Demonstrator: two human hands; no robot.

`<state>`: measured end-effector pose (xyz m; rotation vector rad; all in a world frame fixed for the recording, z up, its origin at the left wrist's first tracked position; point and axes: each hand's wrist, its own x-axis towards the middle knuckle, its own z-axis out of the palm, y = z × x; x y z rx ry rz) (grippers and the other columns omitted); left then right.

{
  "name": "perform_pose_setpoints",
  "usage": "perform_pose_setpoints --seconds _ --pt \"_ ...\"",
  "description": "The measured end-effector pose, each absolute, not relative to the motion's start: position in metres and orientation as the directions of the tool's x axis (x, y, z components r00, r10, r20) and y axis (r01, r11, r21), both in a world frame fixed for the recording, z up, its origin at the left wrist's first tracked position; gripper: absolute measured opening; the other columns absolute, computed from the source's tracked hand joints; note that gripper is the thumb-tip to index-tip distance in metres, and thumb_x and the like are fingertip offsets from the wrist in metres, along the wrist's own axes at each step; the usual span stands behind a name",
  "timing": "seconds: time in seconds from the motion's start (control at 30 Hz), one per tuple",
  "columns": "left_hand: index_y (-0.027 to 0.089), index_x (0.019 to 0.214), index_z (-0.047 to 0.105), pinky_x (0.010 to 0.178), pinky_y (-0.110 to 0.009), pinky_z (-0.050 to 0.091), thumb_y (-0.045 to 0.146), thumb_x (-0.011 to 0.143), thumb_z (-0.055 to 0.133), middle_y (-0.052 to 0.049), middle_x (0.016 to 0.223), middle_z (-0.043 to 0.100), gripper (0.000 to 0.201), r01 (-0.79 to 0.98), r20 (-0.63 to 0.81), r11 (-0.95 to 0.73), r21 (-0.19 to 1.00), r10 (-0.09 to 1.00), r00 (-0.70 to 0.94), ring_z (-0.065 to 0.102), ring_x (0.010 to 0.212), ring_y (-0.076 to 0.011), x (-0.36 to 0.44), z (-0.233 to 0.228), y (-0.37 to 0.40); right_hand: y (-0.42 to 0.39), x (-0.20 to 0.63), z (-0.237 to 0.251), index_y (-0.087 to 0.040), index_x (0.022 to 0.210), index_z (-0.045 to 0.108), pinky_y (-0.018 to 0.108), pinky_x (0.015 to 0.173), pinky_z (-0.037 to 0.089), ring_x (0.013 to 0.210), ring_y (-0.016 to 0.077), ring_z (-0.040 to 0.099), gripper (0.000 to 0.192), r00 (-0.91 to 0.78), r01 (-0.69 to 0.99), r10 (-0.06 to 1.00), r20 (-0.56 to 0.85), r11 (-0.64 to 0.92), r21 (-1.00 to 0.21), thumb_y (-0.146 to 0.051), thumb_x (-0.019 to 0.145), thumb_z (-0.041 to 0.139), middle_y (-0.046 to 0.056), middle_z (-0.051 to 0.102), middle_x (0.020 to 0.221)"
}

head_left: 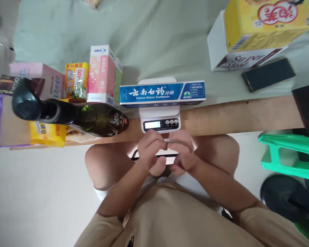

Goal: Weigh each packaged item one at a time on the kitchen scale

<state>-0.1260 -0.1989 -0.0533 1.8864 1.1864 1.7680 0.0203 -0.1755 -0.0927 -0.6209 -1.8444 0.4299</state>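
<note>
My left hand [150, 151] and my right hand [183, 151] come together over my lap, just in front of the kitchen scale [175, 128]. Both have curled fingers, with the fingertips meeting; whatever they may pinch is too small or hidden to make out. On the white scale lies a blue toothpaste box [162, 93], crosswise and overhanging both sides. The scale's display is lit, but its reading is not legible. Below my hands, a white surface with a black band shows between my legs.
To the left stand a dark pump bottle [98, 118], a pink-and-white box [101, 73], a yellow pack [76, 80] and a pale pink box [41, 75]. At right are a yellow box [267, 31] on a white box [217, 44], a phone [269, 74] and a green stool [280, 144].
</note>
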Motion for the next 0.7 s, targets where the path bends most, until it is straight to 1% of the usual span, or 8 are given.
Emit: perform_pose_setpoints --seconds 0.03,0.07,0.17,0.23,0.4,0.6,0.67,0.7 --pt "0.02 0.073 0.052 0.059 -0.033 0.036 0.041 0.099 0.045 -0.002 0.066 0.05 0.034 0.344 0.686 -0.627 0.699 0.723 -0.077 0.047 0.062 -0.0161 -0.124 -0.053 -0.199 -0.178 0.014 -0.087 -0.025 0.134 0.058 0.044 0.082 0.06 0.103 0.0244 0.065 0.051 -0.245 0.151 0.541 0.805 0.841 -0.519 -0.057 0.097 0.042 0.009 0.062 0.115" --pt "0.021 0.07 0.048 0.057 -0.033 0.033 0.041 0.099 0.046 0.0 0.063 0.046 0.035 0.312 0.694 -0.648 0.695 0.717 -0.056 0.044 0.059 -0.0155 -0.121 -0.053 -0.199 -0.178 0.009 -0.082 -0.021 0.134 0.059 0.043 0.081 0.059 0.102 0.0243 0.065 0.049 -0.231 0.115 0.509 0.829 0.861 -0.496 -0.051 0.099 0.043 0.011 0.062 0.114" --pt "0.022 0.063 0.032 0.053 -0.034 0.023 0.038 0.1 0.045 0.004 0.052 0.03 0.043 0.154 0.701 -0.695 0.703 0.713 0.017 0.028 0.049 -0.013 -0.116 -0.053 -0.199 -0.172 0.007 -0.072 -0.016 0.134 0.059 0.042 0.083 0.056 0.103 0.0252 0.063 0.048 -0.207 0.101 0.518 0.83 0.855 -0.508 -0.046 0.101 0.041 0.013 0.061 0.111" --pt "0.022 0.061 0.026 0.05 -0.033 0.021 0.038 0.102 0.042 0.004 0.049 0.024 0.047 0.076 0.687 -0.69 0.719 0.723 0.069 0.023 0.046 -0.0122 -0.113 -0.054 -0.201 -0.17 0.011 -0.071 -0.015 0.132 0.06 0.042 0.083 0.055 0.102 0.0251 0.063 0.047 -0.195 0.11 0.525 0.828 0.851 -0.514 -0.046 0.101 0.042 0.013 0.06 0.11" --pt "0.023 0.06 0.023 0.048 -0.034 0.02 0.043 0.104 0.038 0.005 0.046 0.022 0.051 0.06 0.662 -0.669 0.741 0.743 0.104 0.02 0.042 -0.0117 -0.112 -0.059 -0.207 -0.172 0.012 -0.074 -0.017 0.13 0.059 0.041 0.078 0.056 0.098 0.0239 0.062 0.045 -0.205 0.127 0.52 0.829 0.854 -0.504 -0.047 0.102 0.041 0.011 0.06 0.108" --pt "0.023 0.063 0.024 0.049 -0.034 0.023 0.044 0.104 0.037 0.005 0.048 0.022 0.048 0.076 0.662 -0.669 0.739 0.743 0.1 0.023 0.042 -0.0125 -0.119 -0.06 -0.207 -0.171 0.008 -0.076 -0.017 0.127 0.058 0.042 0.074 0.057 0.096 0.0232 0.063 0.044 -0.203 0.142 0.515 0.833 0.857 -0.495 -0.048 0.102 0.04 0.011 0.061 0.108" --pt "0.023 0.065 0.026 0.049 -0.032 0.025 0.044 0.105 0.037 0.005 0.049 0.025 0.046 0.065 0.678 -0.686 0.725 0.727 0.106 0.026 0.042 -0.0125 -0.116 -0.055 -0.204 -0.173 0.01 -0.075 -0.018 0.126 0.057 0.042 0.072 0.058 0.094 0.023 0.062 0.044 -0.202 0.154 0.507 0.838 0.861 -0.485 -0.05 0.101 0.039 0.011 0.06 0.108" --pt "0.023 0.065 0.028 0.049 -0.031 0.027 0.041 0.105 0.037 0.005 0.049 0.029 0.044 0.058 0.69 -0.698 0.714 0.715 0.111 0.03 0.043 -0.0122 -0.112 -0.052 -0.201 -0.176 0.01 -0.074 -0.02 0.125 0.056 0.043 0.071 0.058 0.094 0.0233 0.062 0.045 -0.231 0.179 0.538 0.81 0.842 -0.508 -0.053 0.102 0.036 0.01 0.059 0.108"
